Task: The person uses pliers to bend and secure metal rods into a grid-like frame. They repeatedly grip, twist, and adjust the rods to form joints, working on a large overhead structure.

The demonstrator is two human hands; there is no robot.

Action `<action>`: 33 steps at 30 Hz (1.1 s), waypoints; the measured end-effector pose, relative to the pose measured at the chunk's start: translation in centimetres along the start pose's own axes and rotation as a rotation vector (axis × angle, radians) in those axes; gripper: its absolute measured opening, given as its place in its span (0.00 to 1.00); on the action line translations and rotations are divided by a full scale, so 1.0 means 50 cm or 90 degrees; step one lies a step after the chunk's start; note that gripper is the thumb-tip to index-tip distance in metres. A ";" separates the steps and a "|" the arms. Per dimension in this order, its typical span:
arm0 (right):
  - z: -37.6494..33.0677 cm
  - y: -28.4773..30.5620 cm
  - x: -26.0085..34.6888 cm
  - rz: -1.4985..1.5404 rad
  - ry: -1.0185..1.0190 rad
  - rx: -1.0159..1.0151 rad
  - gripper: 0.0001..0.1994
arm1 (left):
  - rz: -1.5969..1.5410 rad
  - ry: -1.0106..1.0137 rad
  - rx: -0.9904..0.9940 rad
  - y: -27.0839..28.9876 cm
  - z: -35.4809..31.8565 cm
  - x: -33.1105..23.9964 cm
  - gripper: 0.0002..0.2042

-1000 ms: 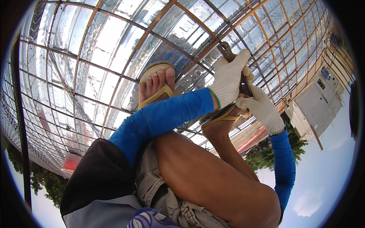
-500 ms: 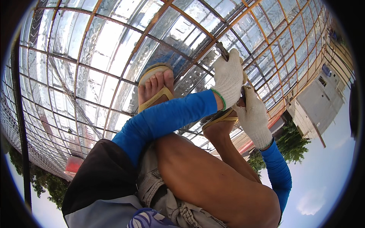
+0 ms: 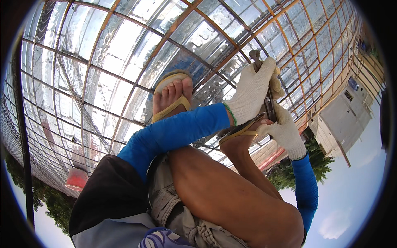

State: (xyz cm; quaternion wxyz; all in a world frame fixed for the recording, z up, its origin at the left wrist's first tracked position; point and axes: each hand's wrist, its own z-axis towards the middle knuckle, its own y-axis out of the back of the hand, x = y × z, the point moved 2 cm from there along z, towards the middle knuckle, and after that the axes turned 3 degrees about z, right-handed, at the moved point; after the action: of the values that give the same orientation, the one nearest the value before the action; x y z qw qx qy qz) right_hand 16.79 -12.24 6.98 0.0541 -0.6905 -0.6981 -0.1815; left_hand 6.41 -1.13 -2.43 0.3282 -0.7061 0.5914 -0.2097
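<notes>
My left hand (image 3: 249,89), in a white knit glove, is wrapped round a pair of metal pincers (image 3: 256,59). The rounded head pokes out above my fingers, and the two dark handles run down below them. At the lower ends of these handles my right hand (image 3: 289,134), also gloved, is closed, its thumb reaching toward my foot. Both hands sit over a rusty rebar grid (image 3: 163,40). Fingers of both hands partly hide the pincers, and I cannot make out any tying wire at the head.
Shiny silver foil sheeting (image 3: 111,45) lies under the bars. My sandalled left foot (image 3: 171,93) rests on the grid, the right one (image 3: 237,138) beside my hands. A bundle of thin wire (image 3: 74,93) and a red container (image 3: 77,179) are at left. A pale building (image 3: 341,118) stands at right.
The pincers have come further into view, with their handles now showing between my hands. My left hand has shifted slightly right, and my right hand has moved down and right.
</notes>
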 end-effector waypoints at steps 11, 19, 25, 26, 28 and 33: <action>-0.026 0.016 0.065 -0.448 0.341 -0.179 0.18 | -0.009 -0.017 0.204 0.119 -0.032 -0.092 0.20; 0.009 -0.059 0.124 -0.453 0.384 -0.167 0.22 | 0.281 -0.150 0.143 0.144 -0.073 -0.164 0.19; -0.021 0.006 0.137 -0.412 0.260 -0.238 0.13 | 0.183 -0.166 -0.084 0.208 -0.082 -0.194 0.19; -0.031 0.018 0.147 -0.392 0.197 -0.239 0.14 | 0.190 -0.177 -0.109 0.207 -0.091 -0.192 0.18; -0.049 0.019 0.155 -0.346 0.180 -0.260 0.14 | 0.261 -0.161 -0.122 0.206 -0.100 -0.183 0.17; -0.002 -0.047 0.179 -0.333 0.268 -0.205 0.14 | 0.706 -0.232 -0.148 0.214 -0.117 -0.144 0.23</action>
State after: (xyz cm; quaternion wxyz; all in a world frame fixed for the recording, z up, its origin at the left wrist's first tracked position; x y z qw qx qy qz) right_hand 14.11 -3.78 9.60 0.0391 -0.4358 -0.7870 -0.4350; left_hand -6.59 3.72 -5.31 0.4051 -0.3480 0.8252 0.1838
